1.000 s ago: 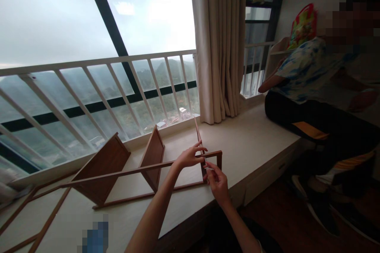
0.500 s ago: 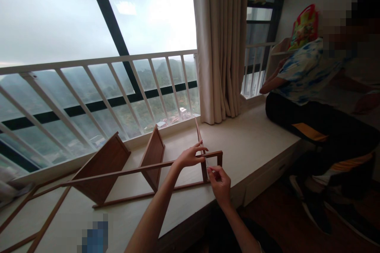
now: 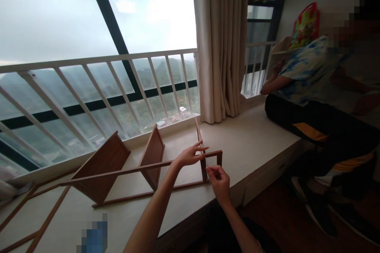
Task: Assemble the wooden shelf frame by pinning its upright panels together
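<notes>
A brown wooden shelf rack (image 3: 118,172) lies on its side on the white window seat, its boards standing up from the rails. My left hand (image 3: 187,155) rests on the rail and end board (image 3: 203,162) near the right end, fingers stretched out and apart. Just below and to the right, my right hand (image 3: 219,180) is closed in a pinch beside that board. A thin, shiny metal piece (image 3: 207,165) shows at its fingertips, pointing at the board; its exact kind is too small to make out.
Another wooden frame (image 3: 49,221) lies at the left, near a blurred blue item (image 3: 95,237). White railing (image 3: 97,61) and windows run behind the seat (image 3: 246,142). A beige curtain (image 3: 219,47) hangs beyond the rack. A person in a patterned shirt (image 3: 308,71) sits at the right.
My right hand has shifted slightly left and up toward the board, and less of the metal piece shows. My left hand stays almost in place on the rack.
</notes>
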### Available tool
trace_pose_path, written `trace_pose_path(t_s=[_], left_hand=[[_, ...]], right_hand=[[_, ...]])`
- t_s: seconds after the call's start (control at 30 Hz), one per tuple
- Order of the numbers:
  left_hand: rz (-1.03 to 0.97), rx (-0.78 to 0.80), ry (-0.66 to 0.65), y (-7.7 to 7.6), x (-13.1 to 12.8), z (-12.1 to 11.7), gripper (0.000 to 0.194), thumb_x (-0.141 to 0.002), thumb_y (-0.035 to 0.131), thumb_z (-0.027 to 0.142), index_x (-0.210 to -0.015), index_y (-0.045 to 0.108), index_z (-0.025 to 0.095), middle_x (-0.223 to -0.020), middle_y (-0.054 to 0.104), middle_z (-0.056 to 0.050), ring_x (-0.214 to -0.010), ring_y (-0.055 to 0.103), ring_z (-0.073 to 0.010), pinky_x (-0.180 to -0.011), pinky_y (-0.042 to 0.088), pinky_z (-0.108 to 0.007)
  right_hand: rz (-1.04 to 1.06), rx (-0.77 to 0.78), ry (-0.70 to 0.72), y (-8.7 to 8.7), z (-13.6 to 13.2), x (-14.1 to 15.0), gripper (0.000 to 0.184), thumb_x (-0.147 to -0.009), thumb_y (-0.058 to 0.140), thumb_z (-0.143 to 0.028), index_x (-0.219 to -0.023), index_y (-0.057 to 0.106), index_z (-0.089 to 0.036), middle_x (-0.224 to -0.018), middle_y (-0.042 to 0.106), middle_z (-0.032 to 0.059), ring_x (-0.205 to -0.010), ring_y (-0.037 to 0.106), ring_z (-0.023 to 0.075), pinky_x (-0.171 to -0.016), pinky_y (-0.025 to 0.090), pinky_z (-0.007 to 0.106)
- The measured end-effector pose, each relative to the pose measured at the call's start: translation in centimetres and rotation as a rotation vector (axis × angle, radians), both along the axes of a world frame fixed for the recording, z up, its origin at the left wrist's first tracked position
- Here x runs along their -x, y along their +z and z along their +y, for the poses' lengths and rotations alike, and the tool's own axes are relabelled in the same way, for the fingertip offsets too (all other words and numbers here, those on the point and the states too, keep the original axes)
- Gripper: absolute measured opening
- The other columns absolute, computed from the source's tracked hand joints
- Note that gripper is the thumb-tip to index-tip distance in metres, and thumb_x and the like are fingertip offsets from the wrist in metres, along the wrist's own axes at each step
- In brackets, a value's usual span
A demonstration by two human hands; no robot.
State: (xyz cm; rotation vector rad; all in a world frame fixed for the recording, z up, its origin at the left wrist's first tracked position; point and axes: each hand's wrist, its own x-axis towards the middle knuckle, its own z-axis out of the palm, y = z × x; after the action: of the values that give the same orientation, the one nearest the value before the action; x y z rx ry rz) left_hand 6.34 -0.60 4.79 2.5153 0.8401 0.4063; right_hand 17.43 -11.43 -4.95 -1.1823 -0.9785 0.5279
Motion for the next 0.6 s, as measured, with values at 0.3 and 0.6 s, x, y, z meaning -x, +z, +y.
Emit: trace_pose_path(t_s=[0.3,0.6], left_hand=[[0.006,-0.07,0.006,0.3,0.5,-0.6,0.042,-0.078,0.042,0.039,-0.118,0.045,0.025,-0.136,0.023,-0.008,-0.094,0.052,-0.0172,-0.08,0.04,-0.027],[0.102,-0.149,0.055,0.2,0.5,-1.1,0.036,-0.08,0.038,0.039,-0.113,0.048,0.029,-0.137,0.022,0.0,-0.102,0.05,-0.0192,-0.086,0.038,-0.028]], right_hand=[[0.034,-0.033,-0.04,0.5,-0.1,0.4,0.023,-0.071,0.055,-0.035,-0.088,0.054,-0.019,-0.068,0.056,-0.0004,-0.053,0.048,0.0093,-0.046,0.039,0.02],[-0.149,-0.162,-0.021,2.1,-0.2,-0.2,0.019,-0.076,0.049,-0.031,-0.09,0.055,-0.021,-0.088,0.056,0.0049,-0.069,0.051,0.0129,-0.058,0.043,0.025]])
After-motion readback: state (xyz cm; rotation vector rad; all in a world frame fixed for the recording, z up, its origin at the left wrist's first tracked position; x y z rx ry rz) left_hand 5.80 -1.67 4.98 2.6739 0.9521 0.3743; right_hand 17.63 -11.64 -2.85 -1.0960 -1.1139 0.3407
